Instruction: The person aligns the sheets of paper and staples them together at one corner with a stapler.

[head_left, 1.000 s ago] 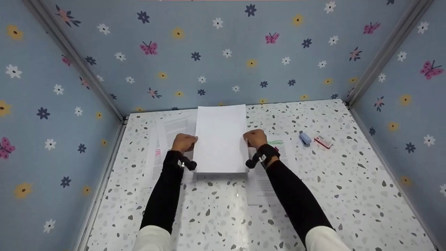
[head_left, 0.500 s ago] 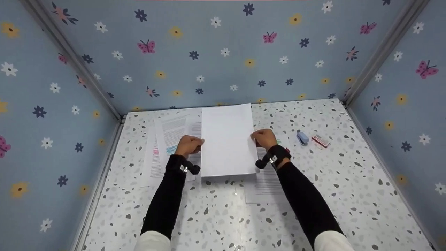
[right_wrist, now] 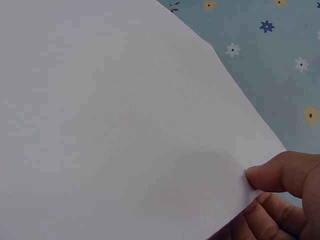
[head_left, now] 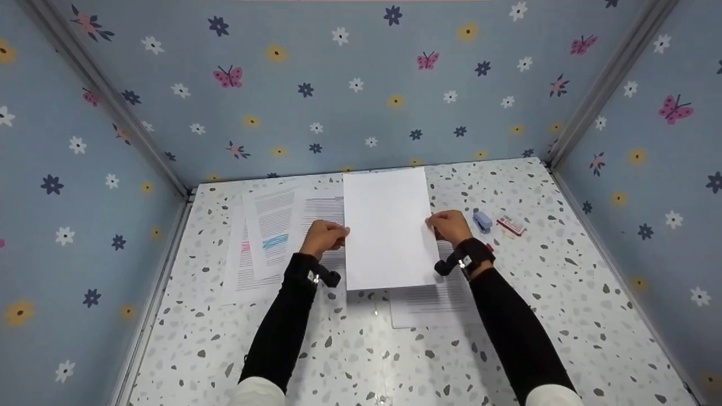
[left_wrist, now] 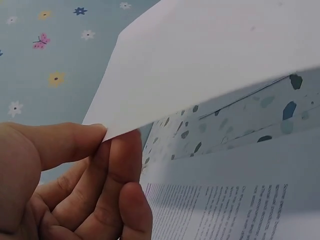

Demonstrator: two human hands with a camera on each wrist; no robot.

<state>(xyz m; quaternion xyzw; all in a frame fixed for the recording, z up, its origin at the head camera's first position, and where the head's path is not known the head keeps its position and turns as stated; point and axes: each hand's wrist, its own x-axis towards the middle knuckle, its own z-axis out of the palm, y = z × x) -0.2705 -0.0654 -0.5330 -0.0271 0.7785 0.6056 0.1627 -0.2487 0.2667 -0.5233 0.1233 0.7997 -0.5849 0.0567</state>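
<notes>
My left hand (head_left: 324,238) and right hand (head_left: 451,226) pinched a white sheet (head_left: 389,231) by opposite edges. Printed pages (head_left: 272,223) lay below.

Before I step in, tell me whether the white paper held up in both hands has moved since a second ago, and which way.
Yes, rightward: in the head view, the white paper is now closer to the blue stapler.

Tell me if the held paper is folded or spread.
Spread: the paper shows one broad face without a visible crease, opposite edges pinched by the left grip and right grip.
</notes>
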